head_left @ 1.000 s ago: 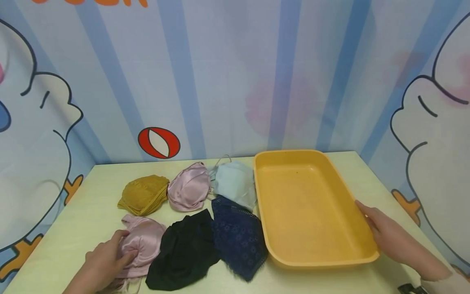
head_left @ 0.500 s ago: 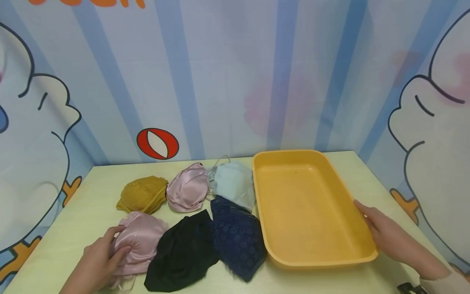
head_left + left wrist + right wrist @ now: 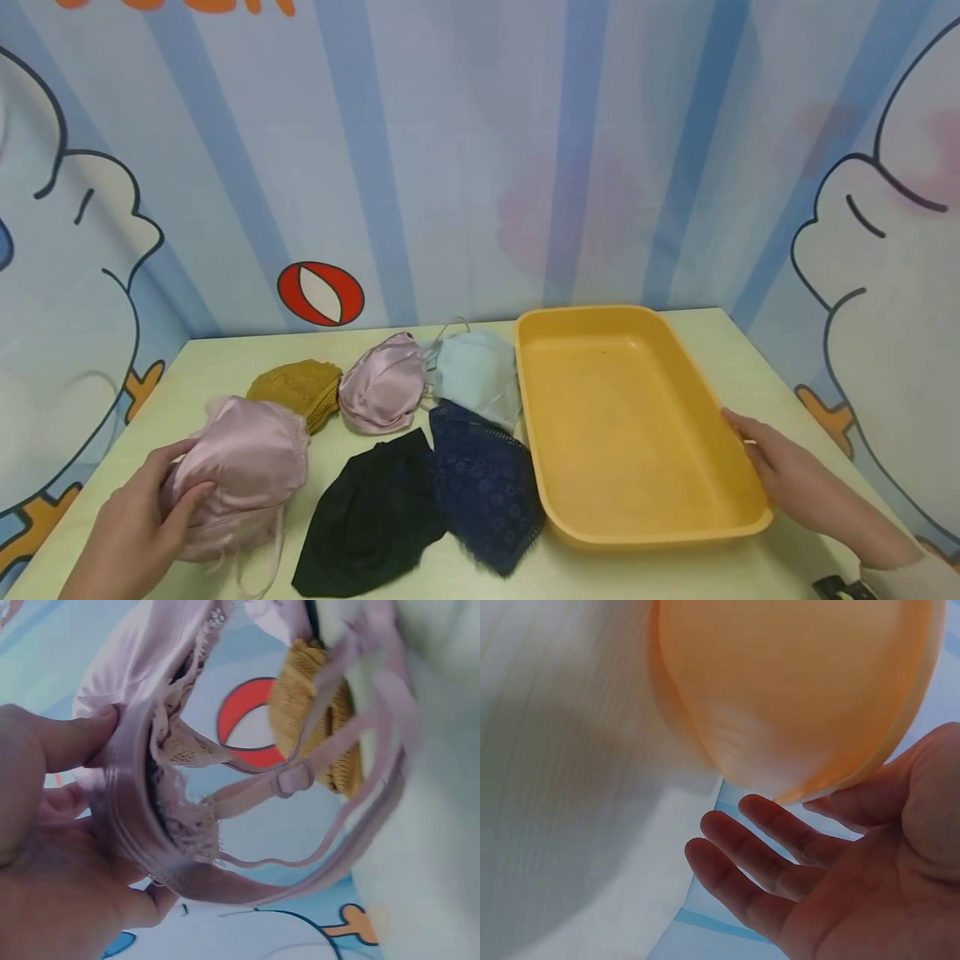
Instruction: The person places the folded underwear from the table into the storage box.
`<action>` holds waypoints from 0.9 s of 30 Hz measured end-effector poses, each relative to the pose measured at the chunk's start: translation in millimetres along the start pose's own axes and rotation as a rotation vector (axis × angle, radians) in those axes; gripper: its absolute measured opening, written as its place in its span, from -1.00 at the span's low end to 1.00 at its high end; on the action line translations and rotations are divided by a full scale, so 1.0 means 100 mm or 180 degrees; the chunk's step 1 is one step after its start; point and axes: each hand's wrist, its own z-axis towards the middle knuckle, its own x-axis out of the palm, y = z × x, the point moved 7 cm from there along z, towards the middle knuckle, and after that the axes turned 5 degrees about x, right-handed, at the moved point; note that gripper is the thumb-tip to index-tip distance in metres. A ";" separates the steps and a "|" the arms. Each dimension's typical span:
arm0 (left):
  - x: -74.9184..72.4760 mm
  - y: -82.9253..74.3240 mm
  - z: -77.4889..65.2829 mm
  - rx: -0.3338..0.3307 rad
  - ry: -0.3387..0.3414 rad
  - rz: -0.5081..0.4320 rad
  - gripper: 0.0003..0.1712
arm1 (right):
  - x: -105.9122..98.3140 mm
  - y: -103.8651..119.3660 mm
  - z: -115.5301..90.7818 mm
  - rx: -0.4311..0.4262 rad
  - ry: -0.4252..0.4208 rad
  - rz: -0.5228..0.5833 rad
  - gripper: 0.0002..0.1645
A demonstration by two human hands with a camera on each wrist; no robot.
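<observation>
My left hand grips a pink satin bra at the table's left, thumb on its near side. In the left wrist view its lace-edged band lies between thumb and fingers, and its straps dangle loose. At the right, my right hand holds the rim of a yellow plastic tray by thumb and forefinger. The other fingers stretch out apart from the tray in the right wrist view.
Behind the held bra sits a mustard bra, beside a second pink bra and a pale mint one. A black garment and a navy lace one lie nearer, left of the tray. A printed backdrop borders the table.
My left hand has lifted the pink bra and drawn it leftward, away from the black garment. It now partly covers the mustard bra. The right hand and tray stay put.
</observation>
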 end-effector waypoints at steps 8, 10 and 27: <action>-0.09 -0.33 0.04 0.0270 -0.0157 -0.0120 -0.37 | -0.07 -0.03 0.01 -0.0158 -0.0102 -0.0049 -0.52; -0.08 -0.40 0.06 0.0283 -0.0103 -0.0150 -0.35 | -0.09 -0.02 0.03 -0.0207 -0.0159 -0.0073 -0.55; 0.03 -0.96 0.21 0.0709 -0.0056 -0.0468 -0.31 | -0.25 -0.05 0.26 -0.0511 -0.0461 -0.0044 -0.85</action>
